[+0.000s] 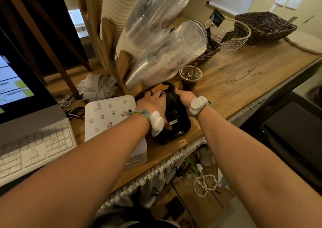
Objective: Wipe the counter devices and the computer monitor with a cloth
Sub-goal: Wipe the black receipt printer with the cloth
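Observation:
A black label printer sits on the wooden counter near its front edge. My left hand rests on the printer's left side, fingers wrapped over its top edge. My right hand presses a dark cloth against the printer's far top edge. A white box with cartoon stickers stands just left of the printer. The computer monitor is lit at the far left, with a white keyboard below it.
A wooden rack holding stacks of paper and clear plastic cups leans over the printer. An iced drink with a straw stands right behind the cloth. Crumpled receipts, cables, and wicker baskets lie further back.

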